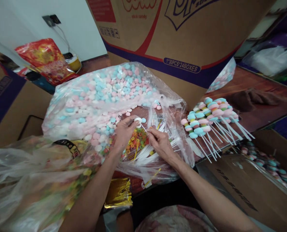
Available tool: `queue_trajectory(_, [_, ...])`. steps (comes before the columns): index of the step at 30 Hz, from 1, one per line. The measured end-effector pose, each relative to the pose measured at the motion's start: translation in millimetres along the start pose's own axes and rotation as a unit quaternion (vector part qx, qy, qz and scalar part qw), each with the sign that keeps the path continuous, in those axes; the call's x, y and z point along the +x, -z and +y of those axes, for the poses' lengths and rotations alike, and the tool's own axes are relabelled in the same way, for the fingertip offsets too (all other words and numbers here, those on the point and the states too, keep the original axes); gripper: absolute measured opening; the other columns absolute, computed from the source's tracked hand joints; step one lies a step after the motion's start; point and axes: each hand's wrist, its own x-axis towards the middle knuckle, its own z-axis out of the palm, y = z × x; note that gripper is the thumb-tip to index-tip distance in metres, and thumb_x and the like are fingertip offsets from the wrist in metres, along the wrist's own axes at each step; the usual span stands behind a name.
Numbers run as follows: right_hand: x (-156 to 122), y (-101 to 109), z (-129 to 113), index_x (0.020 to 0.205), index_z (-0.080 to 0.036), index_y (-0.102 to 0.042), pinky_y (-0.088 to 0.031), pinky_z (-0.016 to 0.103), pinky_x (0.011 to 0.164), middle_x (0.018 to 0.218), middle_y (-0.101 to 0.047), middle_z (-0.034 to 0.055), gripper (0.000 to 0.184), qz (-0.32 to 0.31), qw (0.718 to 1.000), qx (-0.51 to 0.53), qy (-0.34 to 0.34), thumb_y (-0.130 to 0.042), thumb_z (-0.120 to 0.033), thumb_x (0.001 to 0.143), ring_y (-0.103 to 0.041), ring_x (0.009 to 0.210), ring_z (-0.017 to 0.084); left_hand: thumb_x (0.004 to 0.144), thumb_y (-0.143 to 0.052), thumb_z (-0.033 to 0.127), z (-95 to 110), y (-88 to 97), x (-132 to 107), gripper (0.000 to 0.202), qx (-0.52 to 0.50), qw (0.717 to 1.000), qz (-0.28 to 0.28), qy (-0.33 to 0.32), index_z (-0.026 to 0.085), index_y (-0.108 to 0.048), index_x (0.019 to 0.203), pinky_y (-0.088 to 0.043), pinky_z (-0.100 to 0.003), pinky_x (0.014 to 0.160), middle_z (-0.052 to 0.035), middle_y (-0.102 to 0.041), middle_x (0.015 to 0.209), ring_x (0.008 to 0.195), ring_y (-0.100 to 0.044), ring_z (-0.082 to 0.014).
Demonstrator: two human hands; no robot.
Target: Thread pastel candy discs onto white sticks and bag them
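Between the fingertips of my left hand (125, 130) is a white round candy (138, 120), with a blue candy (143, 120) just beside it. My right hand (159, 140) pinches a thin white stick (144, 128), whose far end meets the white candy; whether it has gone through I cannot tell. Under my hands lie small ring gummies (136, 140) in orange, red and yellow, and a bunch of white sticks (149, 158). Right behind them a large clear bag (104, 87) spills pink, blue and white candies.
Finished-looking candy skewers (209, 116) are piled on the table's right side. A big cardboard box (157, 38) stands behind. Gold twist ties (119, 192) lie at the front edge, and a bag of gummies (49, 183) sits front left. An open carton (254, 180) is at right.
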Motion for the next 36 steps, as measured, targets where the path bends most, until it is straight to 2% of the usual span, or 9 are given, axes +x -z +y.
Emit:
queue_trajectory(5, [1.6, -2.3, 3.1, 0.076, -0.019, -0.062, -0.034, 0.023, 0.056, 0.061, -0.047, -0.0035, 0.023, 0.030, 0.999, 0.028, -0.015, -0.049, -0.029, 0.092, -0.041, 0.058, 0.012, 0.075, -0.071, 0.026, -4.7, -5.6, -2.7, 0.019, 0.126, 0.989, 0.017, -0.071, 0.020, -0.077, 0.092, -0.052, -0.032, 0.083, -0.0049, -0.075, 0.094, 0.087, -0.067, -0.0191])
queue_trajectory(8, [1.8, -2.6, 4.3, 0.080, -0.019, -0.063, -0.034, 0.023, 0.056, 0.061, -0.047, -0.0036, 0.021, 0.054, 0.998, 0.025, -0.020, -0.049, -0.029, 0.092, -0.042, 0.058, 0.012, 0.080, -0.067, 0.024, -8.8, -10.7, -7.7, 0.021, 0.168, 0.983, 0.019, -0.077, 0.022, -0.078, 0.097, -0.051, -0.033, 0.084, -0.0048, -0.075, 0.096, 0.089, -0.066, -0.0197])
queue_trajectory(14, [1.8, -1.4, 4.4, 0.080, -0.019, -0.065, -0.037, 0.024, 0.059, 0.063, -0.050, -0.0024, 0.024, 0.068, 0.997, -0.011, -0.028, -0.047, -0.030, 0.092, -0.044, 0.060, 0.013, 0.085, -0.064, 0.026, -1.8, -17.7, -23.3, 0.025, 0.182, 0.981, 0.013, -0.063, 0.022, -0.077, 0.106, -0.049, -0.034, 0.088, -0.0058, -0.074, 0.098, 0.092, -0.065, -0.0213])
queue_trajectory(21, [1.3, -1.1, 4.8, 0.077, -0.019, -0.062, -0.037, 0.025, 0.061, 0.065, -0.054, -0.0011, 0.024, 0.082, 0.996, -0.038, -0.019, -0.046, -0.030, 0.093, -0.047, 0.060, 0.013, 0.088, -0.060, 0.030, 10.0, -17.8, -31.1, 0.023, 0.164, 0.982, -0.080, -0.040, 0.022, -0.079, 0.099, -0.049, -0.037, 0.095, -0.0054, -0.076, 0.097, 0.099, -0.067, -0.0230])
queue_trajectory(24, [1.4, -0.1, 3.2, 0.077, -0.019, -0.061, -0.034, 0.025, 0.059, 0.063, -0.051, -0.0023, 0.025, 0.084, 0.995, -0.045, -0.017, -0.046, -0.031, 0.094, -0.044, 0.058, 0.012, 0.089, -0.058, 0.030, 11.6, -10.3, -27.0, 0.025, 0.169, 0.982, -0.078, -0.035, 0.022, -0.077, 0.104, -0.050, -0.037, 0.095, -0.0056, -0.076, 0.103, 0.102, -0.067, -0.0233])
queue_trajectory(27, [1.5, 0.9, 3.0, 0.076, -0.020, -0.059, -0.032, 0.025, 0.058, 0.062, -0.048, -0.0033, 0.026, 0.095, 0.994, -0.058, -0.018, -0.046, -0.031, 0.095, -0.041, 0.057, 0.012, 0.089, -0.057, 0.023, 11.6, -2.2, -21.4, 0.024, 0.294, 0.949, -0.081, -0.075, 0.023, -0.076, 0.104, -0.048, -0.036, 0.090, -0.0068, -0.074, 0.100, 0.095, -0.065, -0.0229])
queue_trajectory(32, [1.2, 1.8, 5.7, 0.078, -0.020, -0.058, -0.033, 0.025, 0.059, 0.063, -0.050, -0.0029, 0.024, 0.106, 0.991, -0.079, -0.020, -0.045, -0.030, 0.095, -0.043, 0.058, 0.013, 0.085, -0.058, 0.016, 8.4, -2.8, -14.6, 0.015, 0.513, 0.835, -0.159, -0.117, 0.020, -0.073, 0.084, -0.045, -0.037, 0.083, -0.0099, -0.063, 0.089, 0.091, -0.058, -0.0255])
queue_trajectory(34, [1.1, 1.9, 5.7, 0.079, -0.020, -0.059, -0.034, 0.026, 0.061, 0.067, -0.055, -0.0012, 0.024, 0.101, 0.991, -0.081, -0.018, -0.045, -0.030, 0.096, -0.047, 0.061, 0.013, 0.085, -0.057, 0.016, 7.5, -6.5, -11.7, 0.013, 0.540, 0.814, -0.180, -0.120, 0.019, -0.070, 0.083, -0.045, -0.038, 0.081, -0.0106, -0.060, 0.089, 0.092, -0.057, -0.0269])
queue_trajectory(36, [1.0, 1.9, 5.2, 0.080, -0.020, -0.059, -0.035, 0.026, 0.062, 0.068, -0.056, -0.0006, 0.023, 0.098, 0.992, -0.081, -0.017, -0.045, -0.030, 0.096, -0.048, 0.062, 0.014, 0.082, -0.057, 0.014, 6.9, -9.3, -8.7, 0.010, 0.544, 0.809, -0.188, -0.119, 0.019, -0.066, 0.081, -0.044, -0.039, 0.081, -0.0106, -0.059, 0.088, 0.092, -0.057, -0.0277])
